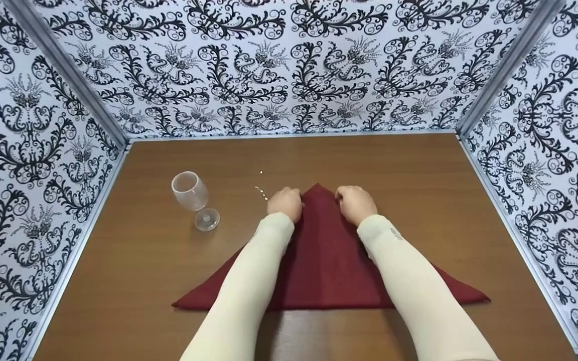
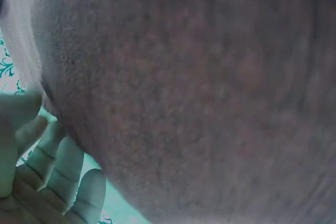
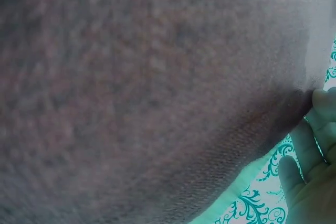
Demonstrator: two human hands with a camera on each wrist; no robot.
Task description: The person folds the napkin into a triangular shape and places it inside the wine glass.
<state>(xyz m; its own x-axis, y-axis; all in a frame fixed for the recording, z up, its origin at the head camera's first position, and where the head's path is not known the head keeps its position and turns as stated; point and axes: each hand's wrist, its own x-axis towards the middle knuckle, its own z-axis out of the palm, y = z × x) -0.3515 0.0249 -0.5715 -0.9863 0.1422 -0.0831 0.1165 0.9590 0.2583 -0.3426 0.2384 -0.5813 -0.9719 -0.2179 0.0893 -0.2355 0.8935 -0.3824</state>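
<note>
A dark red cloth napkin (image 1: 321,265), folded into a triangle, lies on the table with its apex pointing away from me. My left hand (image 1: 285,203) pinches the left slanting edge just below the apex. On the opposite slanting edge, my right hand (image 1: 356,204) pinches the fabric at about the same height. In the left wrist view the cloth (image 2: 184,93) fills most of the picture, with the left fingers (image 2: 68,166) at its edge. The right wrist view shows the cloth (image 3: 152,87) close up, its edge between the right thumb and a finger.
To the left of the napkin, a clear stemmed glass (image 1: 189,191) stands upright on the brown wooden table (image 1: 133,265). Small bright specks (image 1: 261,191) show beside my left hand. Black-and-white patterned walls (image 1: 279,65) enclose the table at the back and both sides.
</note>
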